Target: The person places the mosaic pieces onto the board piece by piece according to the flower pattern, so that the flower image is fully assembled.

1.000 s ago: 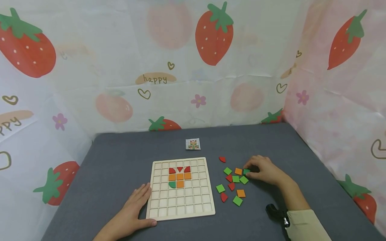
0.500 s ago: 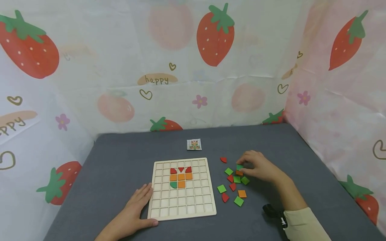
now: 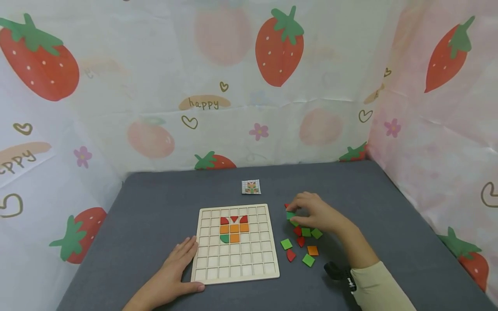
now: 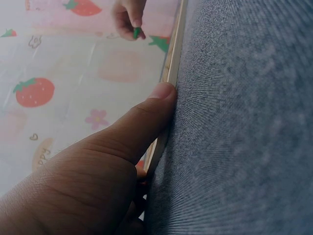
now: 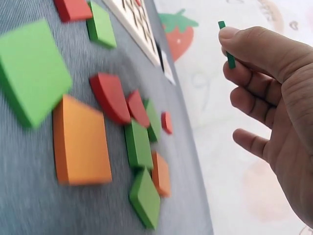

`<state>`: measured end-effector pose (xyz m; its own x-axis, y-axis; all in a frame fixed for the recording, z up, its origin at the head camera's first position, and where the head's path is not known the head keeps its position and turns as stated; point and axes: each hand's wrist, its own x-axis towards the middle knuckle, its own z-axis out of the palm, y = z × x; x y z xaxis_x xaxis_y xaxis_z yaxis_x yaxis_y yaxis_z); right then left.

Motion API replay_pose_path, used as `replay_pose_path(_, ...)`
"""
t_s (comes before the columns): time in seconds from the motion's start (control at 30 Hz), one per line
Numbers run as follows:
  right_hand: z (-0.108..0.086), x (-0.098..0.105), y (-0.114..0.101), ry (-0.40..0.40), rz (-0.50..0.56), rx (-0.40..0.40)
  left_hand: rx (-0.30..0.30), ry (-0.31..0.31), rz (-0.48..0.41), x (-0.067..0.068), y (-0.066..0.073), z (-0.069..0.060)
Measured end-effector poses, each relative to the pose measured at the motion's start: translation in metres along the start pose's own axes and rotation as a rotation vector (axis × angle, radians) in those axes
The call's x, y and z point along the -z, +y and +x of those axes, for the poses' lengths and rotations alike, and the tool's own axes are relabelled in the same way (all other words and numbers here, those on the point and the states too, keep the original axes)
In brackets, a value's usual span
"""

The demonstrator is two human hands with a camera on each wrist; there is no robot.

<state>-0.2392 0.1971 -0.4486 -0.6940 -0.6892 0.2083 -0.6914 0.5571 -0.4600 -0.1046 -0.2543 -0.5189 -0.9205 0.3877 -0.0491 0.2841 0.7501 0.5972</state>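
Observation:
My left hand rests against the left side and near-left corner of a wooden grid board. Its thumb touches the board's near edge in the left wrist view. On the board sit red pieces, orange squares and a dark green quarter-round. Raised above the loose pieces right of the board, my right hand pinches a dark green tile between thumb and fingers. The right wrist view shows this dark green tile edge-on, so its outline is hidden.
Loose light green squares, red pieces and orange squares lie right of the board on the grey table. A small pattern card lies behind the board. Strawberry-printed curtains enclose the back and sides.
My right hand has lifted the dark green tile from the right of the loose pieces and carried it left, towards the board. The left hand stays on the board.

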Motion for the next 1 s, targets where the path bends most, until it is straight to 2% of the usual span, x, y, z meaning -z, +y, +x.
replay_pose_path(0.33,0.027,-0.014,-0.018,-0.031,0.015,0.098,-0.011,0.006,-0.004,0.000,0.000,-0.001)
replay_pose_path(0.53,0.043,-0.023,-0.032,-0.046,0.004,0.113,-0.008,0.012,-0.003,0.001,0.001,-0.002)
replay_pose_path(0.67,0.052,-0.031,-0.040,-0.072,-0.016,0.095,-0.017,0.020,0.002,0.001,0.002,-0.002)
replay_pose_path(1.0,0.066,-0.049,-0.053,-0.123,0.008,0.088,-0.032,0.029,0.007,0.000,0.001,-0.002)
